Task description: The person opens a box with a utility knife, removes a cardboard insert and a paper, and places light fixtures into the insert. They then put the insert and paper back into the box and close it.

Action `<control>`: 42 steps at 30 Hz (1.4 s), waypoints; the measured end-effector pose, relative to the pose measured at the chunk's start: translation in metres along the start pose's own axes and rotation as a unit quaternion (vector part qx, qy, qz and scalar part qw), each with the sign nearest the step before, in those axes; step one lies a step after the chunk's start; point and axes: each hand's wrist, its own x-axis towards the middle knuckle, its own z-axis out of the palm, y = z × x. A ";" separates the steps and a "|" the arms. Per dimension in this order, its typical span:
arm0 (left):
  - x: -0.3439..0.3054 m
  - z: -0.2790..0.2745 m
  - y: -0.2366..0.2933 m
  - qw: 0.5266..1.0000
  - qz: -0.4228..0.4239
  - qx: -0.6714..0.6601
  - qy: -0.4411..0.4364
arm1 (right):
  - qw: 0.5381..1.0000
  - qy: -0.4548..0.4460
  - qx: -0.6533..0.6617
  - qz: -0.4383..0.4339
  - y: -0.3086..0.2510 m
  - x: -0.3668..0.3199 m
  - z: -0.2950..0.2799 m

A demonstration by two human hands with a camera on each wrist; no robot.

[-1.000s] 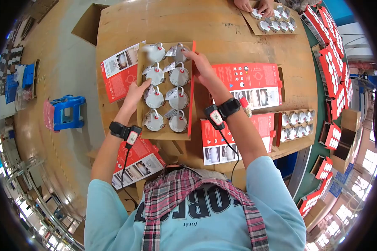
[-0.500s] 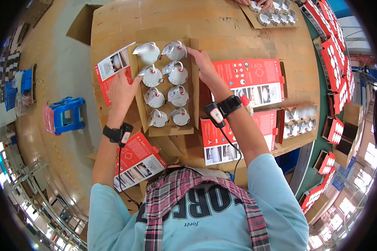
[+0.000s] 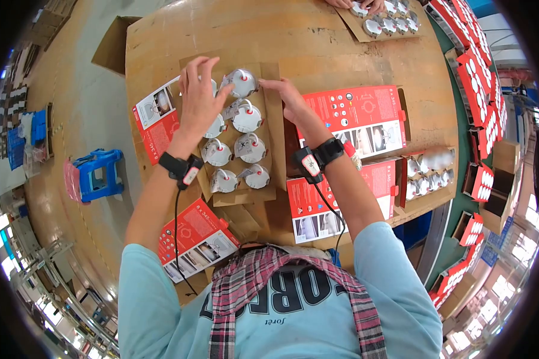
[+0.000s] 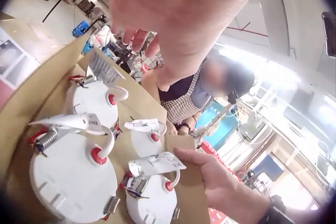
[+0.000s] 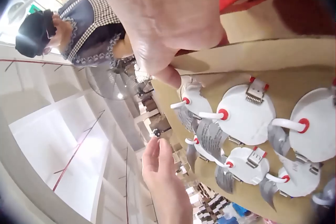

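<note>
One wide table (image 3: 156, 51) bears the open carton (image 3: 245, 197) at left, within reach. The right hand (image 3: 292, 103) pinches its right wall (image 3: 274, 133), apparently to steady it; the left hand (image 3: 199, 102), fingers loosely spread, empty, hovers above white lamps (image 3: 247, 118), rowed probably to save space.

A blue stool (image 3: 88, 172) stands on the floor (image 3: 72, 128) beside the table (image 3: 281, 36).

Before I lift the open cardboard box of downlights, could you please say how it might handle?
The open cardboard box may flex, as its walls look thin. Packed with downlights, it might feel fairly heavy. Their loose-hanging labels could snag.
</note>
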 end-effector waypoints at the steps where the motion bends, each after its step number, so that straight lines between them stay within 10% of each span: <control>1: -0.005 0.004 0.004 1.000 -0.020 0.013 -0.002 | 1.000 -0.005 0.008 0.000 -0.002 0.000 -0.001; 21: -0.017 0.017 -0.013 0.992 0.030 0.101 -0.074 | 0.999 -0.022 -0.033 0.002 -0.016 -0.001 0.009; 27: -0.018 0.022 -0.016 0.992 0.036 0.098 -0.073 | 0.973 -0.119 0.200 0.012 0.003 -0.008 -0.017; 34: -0.018 0.020 -0.016 0.992 0.031 0.097 -0.077 | 0.997 0.045 -0.064 -0.011 0.009 0.003 0.003; 42: -0.020 0.016 -0.018 0.993 0.033 0.082 -0.076 | 0.998 0.029 -0.026 -0.049 0.025 0.022 -0.016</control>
